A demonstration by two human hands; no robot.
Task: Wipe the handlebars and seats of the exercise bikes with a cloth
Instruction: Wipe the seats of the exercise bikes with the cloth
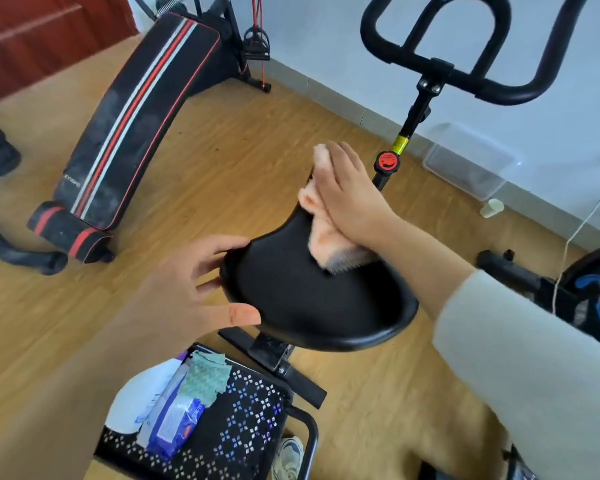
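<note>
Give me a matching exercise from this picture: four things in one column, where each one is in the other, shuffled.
Things:
1. pink cloth
2. left hand
3. green rag
4. paper cup

Places:
a. beside the clear box
b. under the right hand on the seat
c. in the black basket
d. touching the seat's left rim

Pairs: 1-b, 2-d, 3-c, 4-a

sit-up bench (129, 126) on floor (222, 174) | white bottle (132, 407), wipes pack (174, 420) in mesh basket (250, 410) | clear box (465, 164), cup (490, 207) by wall (326, 36)
</note>
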